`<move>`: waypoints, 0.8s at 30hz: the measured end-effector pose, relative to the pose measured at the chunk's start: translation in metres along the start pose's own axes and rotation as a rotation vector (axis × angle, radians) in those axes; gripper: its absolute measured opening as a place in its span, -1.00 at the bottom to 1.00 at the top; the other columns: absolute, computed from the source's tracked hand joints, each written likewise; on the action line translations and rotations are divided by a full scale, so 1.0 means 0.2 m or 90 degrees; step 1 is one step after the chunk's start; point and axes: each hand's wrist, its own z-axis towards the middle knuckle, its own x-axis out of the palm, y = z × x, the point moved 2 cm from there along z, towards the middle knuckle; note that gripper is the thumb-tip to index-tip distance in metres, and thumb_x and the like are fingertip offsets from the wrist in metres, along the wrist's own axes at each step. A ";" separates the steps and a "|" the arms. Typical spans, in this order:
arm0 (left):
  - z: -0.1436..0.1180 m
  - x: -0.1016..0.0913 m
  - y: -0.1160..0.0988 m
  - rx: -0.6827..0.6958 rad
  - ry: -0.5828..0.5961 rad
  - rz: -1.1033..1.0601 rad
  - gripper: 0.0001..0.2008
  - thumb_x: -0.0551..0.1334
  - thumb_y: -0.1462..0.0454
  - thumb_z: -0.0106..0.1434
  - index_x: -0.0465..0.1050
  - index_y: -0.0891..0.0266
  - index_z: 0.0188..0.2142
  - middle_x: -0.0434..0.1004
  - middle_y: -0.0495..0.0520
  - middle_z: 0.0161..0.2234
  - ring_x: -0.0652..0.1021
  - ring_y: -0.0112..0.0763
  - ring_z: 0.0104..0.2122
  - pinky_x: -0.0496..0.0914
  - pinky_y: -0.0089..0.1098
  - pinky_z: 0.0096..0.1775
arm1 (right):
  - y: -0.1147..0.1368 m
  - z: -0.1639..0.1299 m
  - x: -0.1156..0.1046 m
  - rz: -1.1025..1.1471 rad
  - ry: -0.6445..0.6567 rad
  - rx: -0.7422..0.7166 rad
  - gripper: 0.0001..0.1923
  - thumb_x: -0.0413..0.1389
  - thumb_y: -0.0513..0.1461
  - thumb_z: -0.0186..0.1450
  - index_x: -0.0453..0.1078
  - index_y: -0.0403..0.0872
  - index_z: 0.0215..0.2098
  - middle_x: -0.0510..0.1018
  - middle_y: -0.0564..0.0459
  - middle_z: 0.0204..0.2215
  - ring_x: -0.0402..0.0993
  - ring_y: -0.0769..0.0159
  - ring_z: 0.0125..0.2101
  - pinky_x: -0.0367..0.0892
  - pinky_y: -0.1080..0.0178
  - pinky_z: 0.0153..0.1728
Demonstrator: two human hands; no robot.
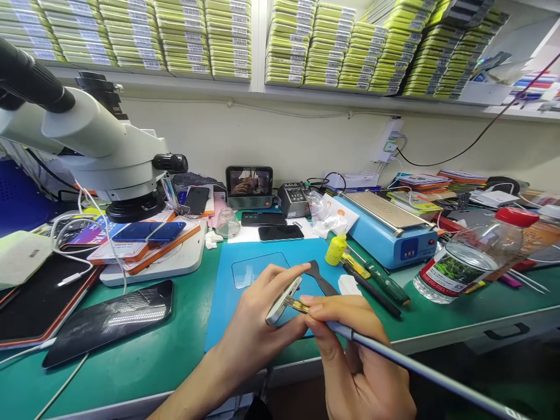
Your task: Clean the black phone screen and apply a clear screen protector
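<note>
My left hand (256, 309) is closed around a phone (275, 314) with a light frame, held above the blue mat with its narrow port edge turned up. My right hand (361, 356) pinches a slim brush (341, 329) with a long grey metal handle and a brass-coloured neck. The brush's tip touches or nearly touches the phone's edge. Beneath the hands, the blue mat (227, 262) carries a clear glass panel (249, 271). A dark flat scraper (321, 279) lies just beyond the phone. The phone's screen side is mostly hidden by my fingers.
On the left stand a microscope (109, 151), a dark phone (114, 321) and stacked boxes. To the right are a yellow bottle (336, 249), screwdrivers (385, 281), a blue heating plate (385, 233) and a water bottle (466, 262). A small screen (249, 184) faces me at the back.
</note>
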 end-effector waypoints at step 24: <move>-0.01 0.01 -0.01 0.004 0.007 0.025 -0.40 0.35 0.23 0.44 0.31 -0.06 0.42 0.51 0.05 -0.01 0.55 -0.34 -0.08 0.49 -0.36 -0.04 | 0.01 -0.01 -0.03 0.006 0.041 -0.010 -0.67 0.14 -0.52 0.42 0.47 -0.05 0.02 0.65 0.05 -0.16 0.62 0.37 -0.07 0.56 0.33 -0.03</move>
